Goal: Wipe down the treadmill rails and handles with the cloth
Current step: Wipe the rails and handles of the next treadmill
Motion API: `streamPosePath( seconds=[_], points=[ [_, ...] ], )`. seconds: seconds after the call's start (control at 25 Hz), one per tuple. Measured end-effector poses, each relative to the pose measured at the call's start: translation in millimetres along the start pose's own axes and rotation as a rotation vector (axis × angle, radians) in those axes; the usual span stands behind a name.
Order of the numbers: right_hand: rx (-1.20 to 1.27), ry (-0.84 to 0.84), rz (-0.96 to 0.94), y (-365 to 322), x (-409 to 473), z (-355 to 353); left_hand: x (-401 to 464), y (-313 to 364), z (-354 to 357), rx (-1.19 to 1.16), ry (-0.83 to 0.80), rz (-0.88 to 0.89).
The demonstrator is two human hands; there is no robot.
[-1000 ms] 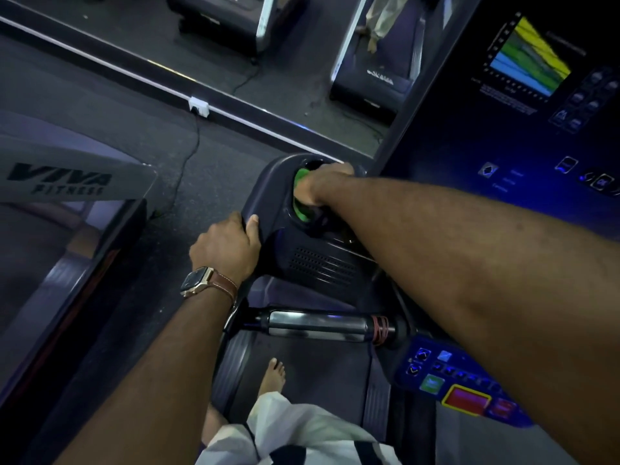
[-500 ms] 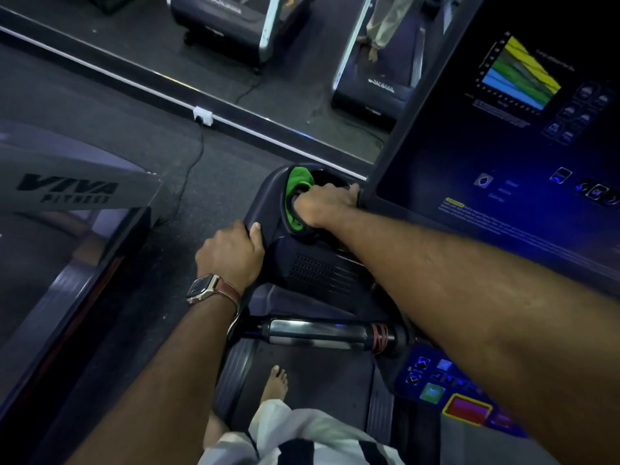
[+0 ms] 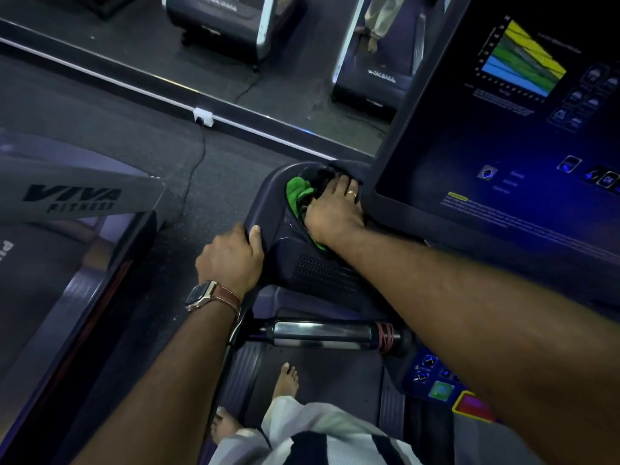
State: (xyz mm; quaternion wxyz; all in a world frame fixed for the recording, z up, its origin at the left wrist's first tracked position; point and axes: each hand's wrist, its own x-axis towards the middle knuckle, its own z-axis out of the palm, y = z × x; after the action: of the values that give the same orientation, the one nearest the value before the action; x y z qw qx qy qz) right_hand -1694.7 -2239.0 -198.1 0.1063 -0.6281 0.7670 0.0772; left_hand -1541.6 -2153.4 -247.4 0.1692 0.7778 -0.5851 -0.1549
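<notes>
Firmly, the right hand (image 3: 330, 213) pressed the green cloth (image 3: 297, 193) down into the round recess at the left end of the treadmill console (image 3: 322, 273), its fingers bent over the bunched fabric and a ring showing on one finger. Part of the cloth bulged out on the left of the hand, and a green edge peeked from under the wrist. The left hand (image 3: 231, 258) gripped the console's outer left edge, fingers wrapped round the rim and thumb lying on top; a watch (image 3: 201, 295) with a brown strap sat on that wrist. Just right of the cloth rose the dark display panel (image 3: 503, 146), lit with a coloured graph and small icons. Below the console a chrome handle (image 3: 322, 335) ran crosswise, with a red band wound near its right end. Bare feet (image 3: 287, 380) stood on the belt beneath it. Off to the left stood a neighbouring machine (image 3: 72, 196) lettered VIVA FITNESS.
</notes>
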Motion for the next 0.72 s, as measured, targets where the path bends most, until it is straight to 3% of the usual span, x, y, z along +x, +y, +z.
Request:
streamPosePath(
  seconds=[0.16, 0.24, 0.32, 0.44, 0.52, 0.72],
  points=[
    [0.086, 0.047, -0.009, -17, 12, 2, 0, 1, 0, 0.009, 0.004, 0.004],
    [0.157, 0.134, -0.122, -16, 13, 13, 1, 3, 1, 0.012, 0.004, 0.01],
    [0.306, 0.048, -0.198, -8, 11, 18, 1, 4, 1, 0.013, 0.007, 0.014],
    [0.562, -0.146, -0.001, -7, 19, 10, -1, 2, 1, 0.017, 0.017, 0.023],
    [0.628, -0.114, 0.121, -28, 18, 2, -2, 2, 0, 0.021, 0.016, 0.029],
    [0.482, -0.039, 0.084, -28, 8, -1, -1, 5, 2, 0.057, 0.014, 0.033]
  ],
)
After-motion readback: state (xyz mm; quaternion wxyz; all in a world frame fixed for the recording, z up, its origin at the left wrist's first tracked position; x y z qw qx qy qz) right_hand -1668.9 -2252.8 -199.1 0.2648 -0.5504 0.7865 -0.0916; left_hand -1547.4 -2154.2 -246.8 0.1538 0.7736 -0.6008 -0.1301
